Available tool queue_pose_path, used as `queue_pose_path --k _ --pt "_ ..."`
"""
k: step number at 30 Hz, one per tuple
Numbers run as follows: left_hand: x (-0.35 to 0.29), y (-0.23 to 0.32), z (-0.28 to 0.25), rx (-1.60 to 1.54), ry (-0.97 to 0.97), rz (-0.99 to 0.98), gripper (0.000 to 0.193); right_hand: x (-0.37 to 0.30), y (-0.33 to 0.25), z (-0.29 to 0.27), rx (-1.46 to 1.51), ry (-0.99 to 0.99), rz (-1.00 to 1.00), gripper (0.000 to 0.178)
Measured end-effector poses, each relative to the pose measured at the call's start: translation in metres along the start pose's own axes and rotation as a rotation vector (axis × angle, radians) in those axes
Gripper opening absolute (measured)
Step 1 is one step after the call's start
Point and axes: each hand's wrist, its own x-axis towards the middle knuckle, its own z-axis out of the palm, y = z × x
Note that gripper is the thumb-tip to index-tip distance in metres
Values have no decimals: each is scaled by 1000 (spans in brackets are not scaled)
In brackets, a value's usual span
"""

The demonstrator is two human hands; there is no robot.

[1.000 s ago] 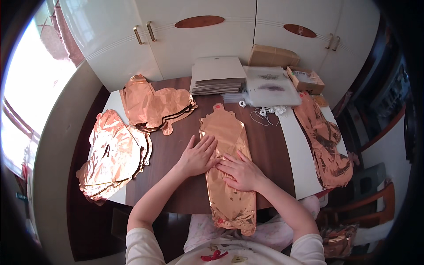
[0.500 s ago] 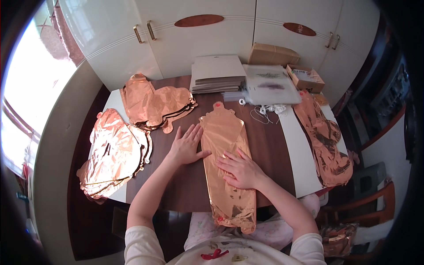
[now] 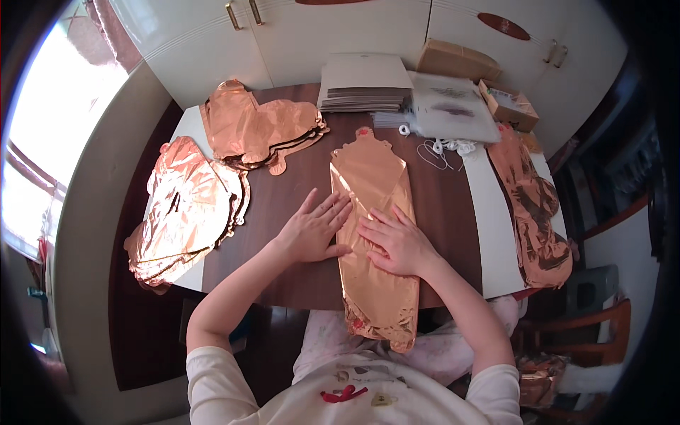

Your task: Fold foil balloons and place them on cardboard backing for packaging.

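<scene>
A rose-gold foil balloon (image 3: 372, 173), deflated and folded into a long narrow strip, lies in front of me with its near end hanging past the table edge. My left hand (image 3: 315, 227) is flat with fingers spread, its fingertips on the strip's left edge and the palm beside it. On the middle of the foil rests my right hand (image 3: 397, 242), open with outstretched fingers pressed lightly down. Neither hand grips anything. Small red marks show at both ends of the strip.
Stacks of flat foil balloons lie at the left (image 3: 185, 212), back left (image 3: 265, 127) and right (image 3: 531, 205). Along the back are a stack of grey cards (image 3: 365, 78), clear plastic bags (image 3: 453, 117), white string (image 3: 453, 146) and a small box (image 3: 508, 106). The brown table (image 3: 248, 244) has white sides.
My view has tilted down, so everything sits higher. My left hand has slid toward me and right, fingers now overlapping the foil's edge more. The right hand stays near the middle of the strip.
</scene>
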Motion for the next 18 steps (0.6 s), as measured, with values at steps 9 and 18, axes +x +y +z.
queue_pose_path --k 9,18 --pt "-27 22 -13 -81 -59 69 105 1 -1 0 -2 13 -9 52" --pt "-12 11 1 -147 -36 -1 103 0 1 4 -36 14 -40 52"
